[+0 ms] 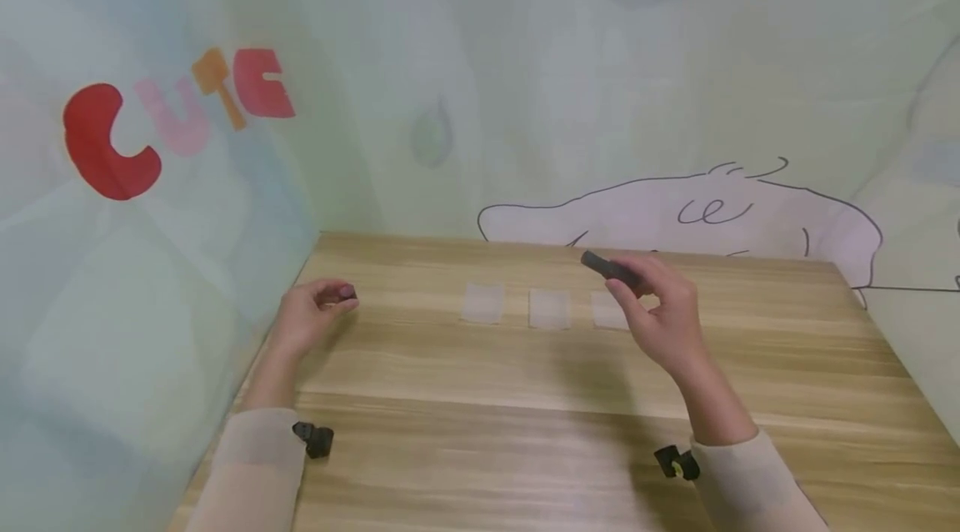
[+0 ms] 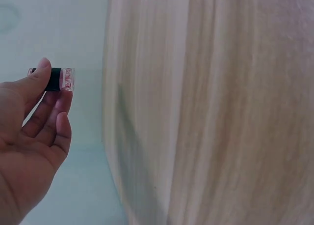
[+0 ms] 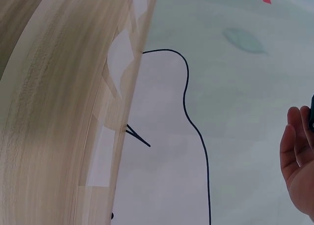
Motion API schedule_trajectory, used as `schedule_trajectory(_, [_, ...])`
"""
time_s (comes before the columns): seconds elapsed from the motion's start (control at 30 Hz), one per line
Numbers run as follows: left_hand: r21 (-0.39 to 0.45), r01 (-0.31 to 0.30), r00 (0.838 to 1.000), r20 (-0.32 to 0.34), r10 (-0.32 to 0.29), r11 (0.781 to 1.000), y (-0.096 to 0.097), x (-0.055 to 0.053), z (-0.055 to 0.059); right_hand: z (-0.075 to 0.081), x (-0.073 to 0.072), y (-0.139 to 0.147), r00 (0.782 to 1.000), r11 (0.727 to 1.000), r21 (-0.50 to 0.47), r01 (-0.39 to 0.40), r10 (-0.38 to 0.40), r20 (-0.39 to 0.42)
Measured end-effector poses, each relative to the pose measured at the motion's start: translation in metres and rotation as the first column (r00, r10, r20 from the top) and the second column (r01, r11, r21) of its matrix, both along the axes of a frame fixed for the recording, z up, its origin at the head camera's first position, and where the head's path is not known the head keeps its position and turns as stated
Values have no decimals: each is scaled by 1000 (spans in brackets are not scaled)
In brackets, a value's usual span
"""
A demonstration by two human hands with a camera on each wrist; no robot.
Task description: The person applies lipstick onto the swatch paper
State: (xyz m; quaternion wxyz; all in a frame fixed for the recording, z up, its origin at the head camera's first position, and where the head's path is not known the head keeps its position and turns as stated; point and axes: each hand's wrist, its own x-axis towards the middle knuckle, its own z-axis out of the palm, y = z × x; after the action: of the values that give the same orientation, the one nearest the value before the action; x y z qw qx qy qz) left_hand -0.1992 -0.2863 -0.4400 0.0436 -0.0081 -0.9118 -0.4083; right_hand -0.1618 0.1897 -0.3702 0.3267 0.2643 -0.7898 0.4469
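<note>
In the head view my left hand (image 1: 303,315) is at the table's left side, pinching a small cylinder (image 1: 347,292) between thumb and fingers. The left wrist view shows this small cylinder (image 2: 55,79) with a black band and a clear end bearing a pinkish-red pattern, possibly a small stamp. My right hand (image 1: 663,311) grips a short dark rod (image 1: 600,265) above the rightmost paper square; its exact kind is unclear. Three pale squares, a left one (image 1: 482,303), a middle one (image 1: 550,309) and a right one (image 1: 609,311), lie in a row. The hand partly covers the right square.
The wood-grain table (image 1: 450,449) meets a printed backdrop (image 1: 375,98) at its back and left edges. Small black cameras sit on the left cuff (image 1: 258,436) and right cuff (image 1: 738,465). In the right wrist view, clear tape (image 3: 84,203) shows around the squares.
</note>
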Motion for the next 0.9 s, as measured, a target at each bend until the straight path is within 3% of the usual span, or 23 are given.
schedule_trajectory(0.43, [-14,62,997,41,-61,998,0,-3,-23,-5,-2,1,1000,1000,7,-7,7,-1])
schedule_trajectory(0.9, [-63,74,997,36,-72,995,1,-3,-31,-9,-1,2,1000,999,32,12,-12,0])
